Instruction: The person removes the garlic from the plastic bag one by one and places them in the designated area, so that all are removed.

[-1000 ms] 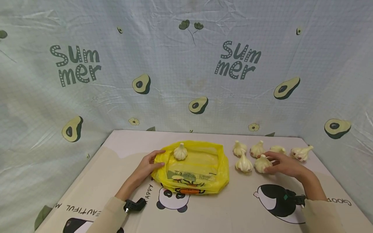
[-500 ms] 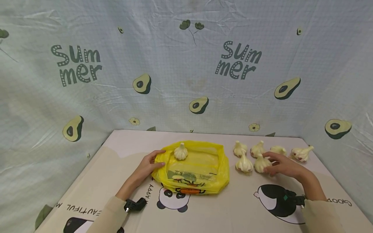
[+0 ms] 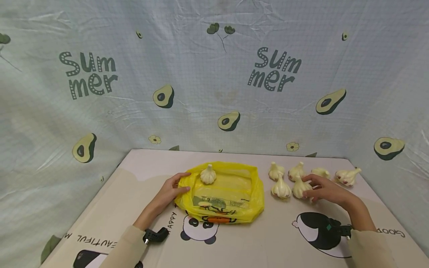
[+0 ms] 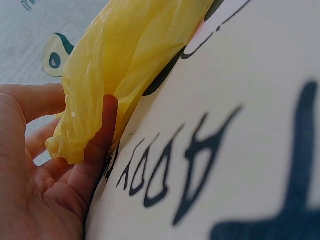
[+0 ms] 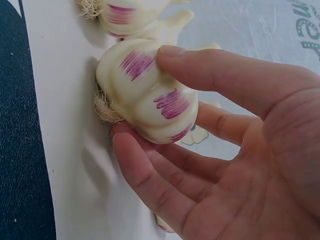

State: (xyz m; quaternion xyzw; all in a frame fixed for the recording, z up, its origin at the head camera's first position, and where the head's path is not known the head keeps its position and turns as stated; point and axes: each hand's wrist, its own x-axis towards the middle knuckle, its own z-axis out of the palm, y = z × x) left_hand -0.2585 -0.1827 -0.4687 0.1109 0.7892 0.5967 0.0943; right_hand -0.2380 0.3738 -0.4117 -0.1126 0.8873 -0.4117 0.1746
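Observation:
My left hand (image 3: 168, 192) holds the left side of a yellow plastic bag (image 3: 258, 193), whose film lies between thumb and fingers in the left wrist view. The bag lies with its mouth spread wide. One white garlic bulb (image 3: 208, 175) stands upright inside, at the back left. On the right, my right hand (image 3: 326, 190) grips another garlic bulb (image 5: 145, 90) with purple streaks and fine roots, thumb on one side and fingers on the other. Close to it sit several more bulbs, among them a front-left one (image 3: 280, 188) and one lying tilted (image 3: 347, 176) at the far right.
The table cover (image 3: 248, 245) is pale, printed with pandas and lettering. Right behind the table's far edge hangs a light curtain (image 3: 197, 74) with avocado prints, and it comes round both sides. Each wrist wears a black strap (image 3: 156, 235).
The garlic bulb in my right hand has tipped slightly, its stem leaning further left. My left hand and the bag hold their place.

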